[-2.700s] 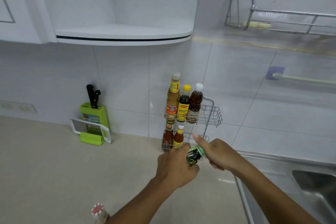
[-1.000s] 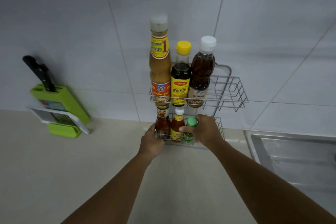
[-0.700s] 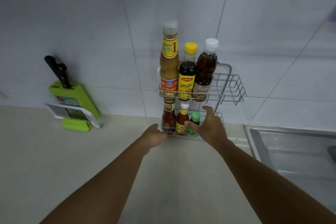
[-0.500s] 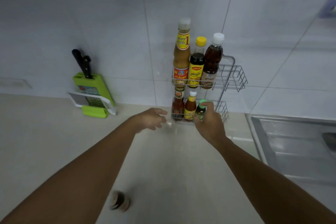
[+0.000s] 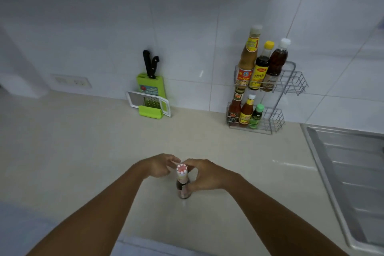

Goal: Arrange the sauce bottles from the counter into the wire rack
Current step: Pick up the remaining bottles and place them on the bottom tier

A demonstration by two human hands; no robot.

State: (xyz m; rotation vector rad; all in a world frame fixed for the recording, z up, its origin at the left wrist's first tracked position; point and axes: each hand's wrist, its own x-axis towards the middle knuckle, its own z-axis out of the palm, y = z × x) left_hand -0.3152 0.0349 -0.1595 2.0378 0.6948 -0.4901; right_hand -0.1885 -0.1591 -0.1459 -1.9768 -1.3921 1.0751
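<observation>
Head view: small dark glass bottle with a red-and-white cap stands upright on the beige counter, well apart from the two-tier chrome wire rack against the white tiled wall; right hand is wrapped round its body with the thumb on the pink label, which is too blurred to read, and left hand has fingertips pinched just beside the cap, contact hard to confirm. Rack's upper tier holds three tall sauce bottles, lower tier three short ones, with the right part of both tiers bare. Steel sink is cut off at the right edge, and the green knife block with grater sits by the wall.
</observation>
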